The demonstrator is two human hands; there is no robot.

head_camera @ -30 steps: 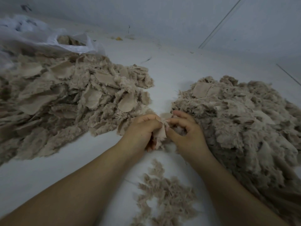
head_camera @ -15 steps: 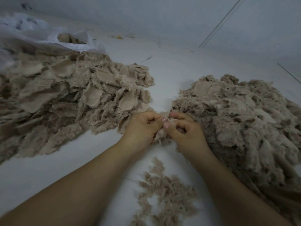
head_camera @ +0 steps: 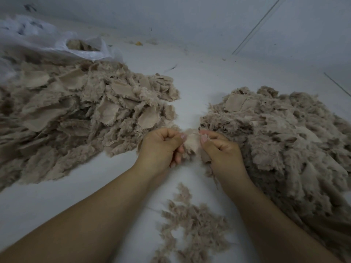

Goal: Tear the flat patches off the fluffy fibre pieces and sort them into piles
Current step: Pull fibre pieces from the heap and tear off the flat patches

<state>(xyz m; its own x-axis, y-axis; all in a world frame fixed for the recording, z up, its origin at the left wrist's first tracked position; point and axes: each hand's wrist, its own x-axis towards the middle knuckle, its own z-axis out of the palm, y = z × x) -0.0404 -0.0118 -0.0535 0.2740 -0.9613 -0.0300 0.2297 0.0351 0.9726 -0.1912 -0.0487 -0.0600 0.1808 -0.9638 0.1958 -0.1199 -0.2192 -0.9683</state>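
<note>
- Left hand point(head_camera: 161, 147) and right hand point(head_camera: 220, 147) meet mid-frame over the white surface point(head_camera: 199, 76), fingers curled, both pinching one fibre piece point(head_camera: 191, 144) between them.
- Left thumb and forefinger clamp the piece's left edge; right thumb and forefinger clamp its right edge. Both hands closed on it, none free.
- Piece sits in the narrow gap between the two big piles, above the surface; cannot tell if its lower fringe touches down.
- Flat pale patch side faces the camera; fluffy fringe hangs below. Long axis roughly vertical, slightly tilted; exact outline partly hidden by fingers.
- Left pile point(head_camera: 81, 114): broad, many flat patches showing, its near-right edge just beside the left hand.
- Right pile point(head_camera: 281, 141): mostly fluffy, its left edge touching or just behind the right hand, runs off the right frame edge.
- Small loose pile point(head_camera: 193, 228) of fluff between the forearms, near the bottom edge.
- Open white surface: a strip running back from the hands between the piles, and a patch in front of the left pile.
- Clear plastic bag point(head_camera: 83, 48) at far left behind the left pile, some fibre inside.
- Wall point(head_camera: 190, 21) edge bounds the surface at the back.
</note>
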